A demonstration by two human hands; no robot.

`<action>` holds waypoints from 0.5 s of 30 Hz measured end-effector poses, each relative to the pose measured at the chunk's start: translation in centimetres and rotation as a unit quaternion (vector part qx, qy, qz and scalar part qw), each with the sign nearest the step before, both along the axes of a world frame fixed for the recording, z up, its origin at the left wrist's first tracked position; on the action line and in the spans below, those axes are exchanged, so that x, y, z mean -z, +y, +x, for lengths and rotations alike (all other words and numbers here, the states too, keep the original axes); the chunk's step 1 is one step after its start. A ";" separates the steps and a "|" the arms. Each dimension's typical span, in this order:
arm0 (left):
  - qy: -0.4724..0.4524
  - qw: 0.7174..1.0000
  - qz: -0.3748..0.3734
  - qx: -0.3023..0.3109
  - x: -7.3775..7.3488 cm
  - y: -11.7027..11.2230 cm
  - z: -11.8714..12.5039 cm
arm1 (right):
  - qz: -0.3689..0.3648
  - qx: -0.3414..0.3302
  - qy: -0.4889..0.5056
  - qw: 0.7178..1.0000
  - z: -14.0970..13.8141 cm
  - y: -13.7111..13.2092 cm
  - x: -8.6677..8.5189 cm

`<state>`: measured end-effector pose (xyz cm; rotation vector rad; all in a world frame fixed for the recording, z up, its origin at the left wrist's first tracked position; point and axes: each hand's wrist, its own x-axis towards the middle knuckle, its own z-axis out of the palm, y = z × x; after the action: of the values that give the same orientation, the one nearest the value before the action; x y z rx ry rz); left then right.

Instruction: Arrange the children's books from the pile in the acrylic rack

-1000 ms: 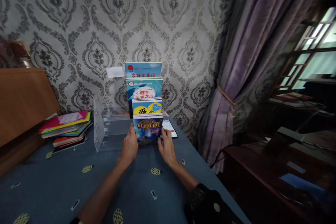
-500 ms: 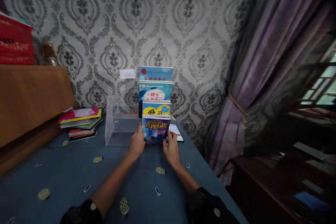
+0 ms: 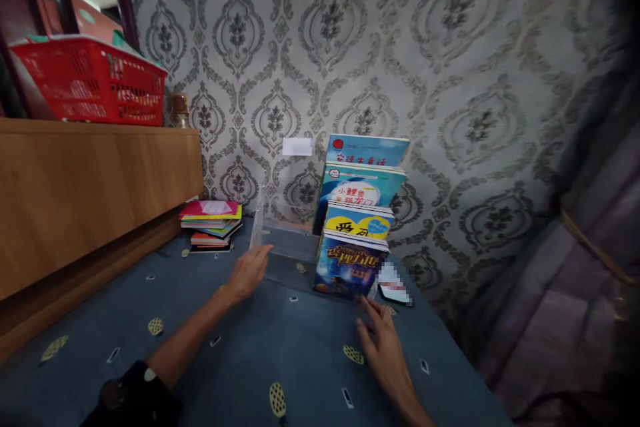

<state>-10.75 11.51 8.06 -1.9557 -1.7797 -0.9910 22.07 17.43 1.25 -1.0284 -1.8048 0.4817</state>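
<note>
Several books stand upright in stepped rows in a clear plastic rack. In front is a dark blue book with gold lettering; behind it rise a yellow-and-blue book, a teal book and a light blue book at the back. My left hand hangs in front of the rack's left part, fingers stretched out, holding nothing. My right hand is open just below the dark blue book's right corner, apart from it, its fingers spread.
A messy pile of books lies at the left, beside a wooden cabinet. A red basket stands on the cabinet. A phone lies right of the books on the blue patterned cloth. A patterned wall closes the back.
Both hands have let go of the dark blue book. My left hand has moved left, and my right hand has drawn back toward me. The view has turned left.
</note>
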 end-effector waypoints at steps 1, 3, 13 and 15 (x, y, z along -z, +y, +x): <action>0.001 1.000 -0.003 -0.031 -0.1 -0.3 -1.9 | -0.011 -0.017 -0.018 1.000 -0.4 -1.0 0.2; -0.004 0.996 -0.011 -0.089 -0.7 -0.4 -5.7 | -0.026 -0.058 -0.053 0.997 -1.5 -2.7 0.5; 0.058 0.952 -0.187 -0.236 -4.7 7.9 -18.0 | -0.046 -0.146 -0.144 0.978 -2.7 -4.2 1.7; 0.067 0.940 -0.236 -0.235 -5.5 10.1 -19.5 | -0.049 -0.156 -0.150 0.975 -2.4 -4.1 1.5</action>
<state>-30.20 21.59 13.54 -1.6369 -2.4011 -0.2813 19.71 13.34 -0.26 -0.9241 -2.2486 0.6376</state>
